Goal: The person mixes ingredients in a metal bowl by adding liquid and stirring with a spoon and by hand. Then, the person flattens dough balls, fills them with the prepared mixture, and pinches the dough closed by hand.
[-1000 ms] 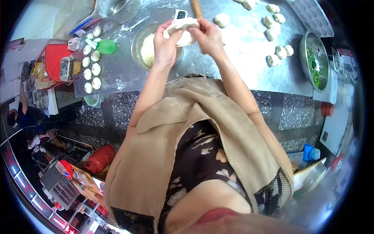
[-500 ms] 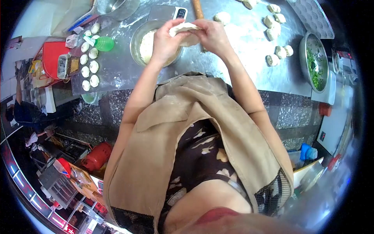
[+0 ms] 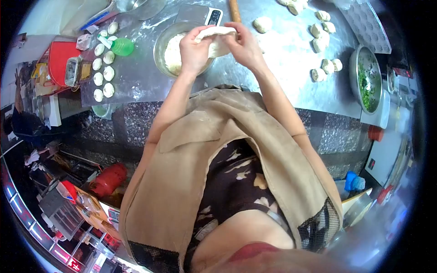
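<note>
A flattened piece of dough (image 3: 219, 44) hangs between my two hands, above the steel table. My left hand (image 3: 194, 51) pinches its left edge, right over the rim of a metal bowl (image 3: 158, 57). My right hand (image 3: 246, 48) grips the opposite edge, with the fingers curled around it. Inside the bowl lies a pale, crumbly filling (image 3: 173, 54), partly covered by my left hand. Just beyond my right hand lies a wooden rolling pin (image 3: 234, 11), its near end hidden. A loose dough lump (image 3: 262, 24) rests right of the pin.
A digital scale (image 3: 193, 14) stands behind the bowl. Rounded dough pieces (image 3: 109, 73) line the left, beside a green spray bottle (image 3: 122, 46). More dough lumps (image 3: 320, 44) lie to the right, near a large bowl of chopped greens (image 3: 369, 82). The table's front edge (image 3: 318, 109) runs before me.
My hands have moved slightly apart, and the dough between them now hangs more spread out and lower. The whole view has shifted a little.
</note>
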The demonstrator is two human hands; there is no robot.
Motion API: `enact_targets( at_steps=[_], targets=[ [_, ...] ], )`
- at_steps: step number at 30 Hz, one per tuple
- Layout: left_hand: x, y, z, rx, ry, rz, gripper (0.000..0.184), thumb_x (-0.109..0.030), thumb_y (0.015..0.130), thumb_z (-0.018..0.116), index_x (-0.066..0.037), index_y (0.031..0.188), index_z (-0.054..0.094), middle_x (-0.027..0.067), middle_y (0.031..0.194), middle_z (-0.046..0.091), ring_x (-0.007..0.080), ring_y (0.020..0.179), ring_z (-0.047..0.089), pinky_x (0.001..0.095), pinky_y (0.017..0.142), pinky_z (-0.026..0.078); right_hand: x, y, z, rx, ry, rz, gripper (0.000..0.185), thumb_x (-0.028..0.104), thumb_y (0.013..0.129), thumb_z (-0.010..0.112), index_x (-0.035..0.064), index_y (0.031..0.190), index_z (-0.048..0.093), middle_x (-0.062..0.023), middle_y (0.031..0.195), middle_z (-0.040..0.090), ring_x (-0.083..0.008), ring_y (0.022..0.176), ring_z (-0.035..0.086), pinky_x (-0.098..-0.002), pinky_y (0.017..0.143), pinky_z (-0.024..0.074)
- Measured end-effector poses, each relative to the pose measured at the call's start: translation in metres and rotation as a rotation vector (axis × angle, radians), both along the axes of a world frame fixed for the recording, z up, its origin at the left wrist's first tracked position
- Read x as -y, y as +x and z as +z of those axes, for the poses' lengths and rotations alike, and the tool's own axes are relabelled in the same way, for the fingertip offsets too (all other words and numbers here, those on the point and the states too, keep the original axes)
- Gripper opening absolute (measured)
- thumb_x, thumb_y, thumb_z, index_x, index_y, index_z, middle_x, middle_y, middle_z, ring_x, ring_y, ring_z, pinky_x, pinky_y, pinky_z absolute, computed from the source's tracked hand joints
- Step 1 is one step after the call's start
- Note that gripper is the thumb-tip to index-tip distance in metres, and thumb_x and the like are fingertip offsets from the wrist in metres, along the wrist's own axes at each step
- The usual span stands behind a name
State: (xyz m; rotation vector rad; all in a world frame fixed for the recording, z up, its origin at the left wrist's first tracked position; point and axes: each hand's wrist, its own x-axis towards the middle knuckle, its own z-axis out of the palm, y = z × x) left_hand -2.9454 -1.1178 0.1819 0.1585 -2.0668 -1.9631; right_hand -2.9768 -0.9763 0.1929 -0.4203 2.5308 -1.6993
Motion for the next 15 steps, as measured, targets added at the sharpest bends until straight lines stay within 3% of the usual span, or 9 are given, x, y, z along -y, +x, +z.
enact_targets(
  at_steps=[4, 5, 8, 9, 11, 14, 15],
  targets=[
    [-0.013, 0.005, 0.001, 0.052, 0.342, 0.083, 0.021, 0.002, 0.082, 0.06, 0.001, 0.103, 0.061, 0.0081, 0.098, 0.064, 0.014, 0.086, 0.061, 0.025, 0.078, 0.05, 0.001, 0.004, -0.015, 0.022, 0.046, -0.025, 0.019, 0.018, 0.079, 0.06, 0.0044, 0.09, 0.066, -0.0156, 0.07, 0.063, -0.0272, 0.066, 0.063, -0.0355, 0.061, 0.0484],
    [-0.01, 0.006, -0.004, 0.056, 0.346, 0.089, 0.021, 0.002, 0.082, 0.06, 0.001, 0.103, 0.061, 0.0081, 0.098, 0.064, 0.014, 0.086, 0.061, 0.025, 0.078, 0.05, 0.002, 0.004, -0.024, 0.026, -0.021, -0.02, 0.02, 0.02, 0.077, 0.062, 0.0052, 0.09, 0.067, -0.0135, 0.064, 0.061, -0.0232, 0.066, 0.063, -0.0355, 0.061, 0.0481],
    [0.0, 0.004, -0.013, 0.159, 0.314, -0.002, 0.024, 0.004, 0.081, 0.06, 0.001, 0.104, 0.061, 0.0088, 0.099, 0.063, 0.0156, 0.087, 0.061, 0.0263, 0.079, 0.05, 0.004, 0.004, -0.023, 0.118, 0.014, -0.043, 0.021, 0.018, 0.079, 0.063, 0.003, 0.093, 0.066, -0.0106, 0.07, 0.064, -0.0177, 0.067, 0.063, -0.0331, 0.062, 0.0502],
    [-0.001, 0.003, -0.013, 0.157, 0.414, 0.052, 0.023, 0.005, 0.08, 0.06, 0.001, 0.103, 0.061, 0.0089, 0.098, 0.064, 0.0162, 0.086, 0.061, 0.0265, 0.079, 0.05, 0.008, 0.005, -0.023, 0.114, 0.018, -0.039, 0.021, 0.018, 0.079, 0.063, 0.003, 0.093, 0.066, -0.0106, 0.07, 0.064, -0.0177, 0.067, 0.063, -0.0331, 0.062, 0.0502],
    [-0.001, 0.002, -0.015, 0.156, 0.52, 0.11, 0.023, 0.005, 0.08, 0.06, 0.001, 0.102, 0.061, 0.0089, 0.097, 0.064, 0.0169, 0.085, 0.061, 0.0267, 0.079, 0.051, 0.02, 0.011, -0.031, 0.501, -0.584, -0.038, 0.023, 0.014, 0.081, 0.062, -0.0008, 0.099, 0.064, -0.0086, 0.081, 0.066, -0.0147, 0.07, 0.062, -0.0299, 0.062, 0.053],
    [0.007, 0.006, -0.02, 0.194, 0.531, 0.115, 0.03, 0.008, 0.079, 0.057, 0.001, 0.109, 0.057, 0.0119, 0.099, 0.062, 0.0183, 0.086, 0.061, 0.0283, 0.076, 0.052, 0.029, 0.01, -0.053, 0.509, -0.503, 0.033, 0.023, 0.015, 0.084, 0.061, 0.0001, 0.101, 0.06, -0.0051, 0.089, 0.064, -0.0131, 0.075, 0.062, -0.0279, 0.065, 0.0541],
    [0.012, 0.011, -0.013, 0.115, 0.692, 0.135, 0.036, 0.008, 0.079, 0.056, 0.0, 0.114, 0.053, 0.0136, 0.106, 0.059, 0.0196, 0.092, 0.06, 0.0313, 0.079, 0.051, 0.032, 0.011, -0.046, 0.529, -0.518, 0.032, 0.022, 0.014, 0.085, 0.06, -0.0006, 0.101, 0.061, -0.005, 0.089, 0.065, -0.0127, 0.075, 0.062, -0.0275, 0.063, 0.0537]
  ],
)
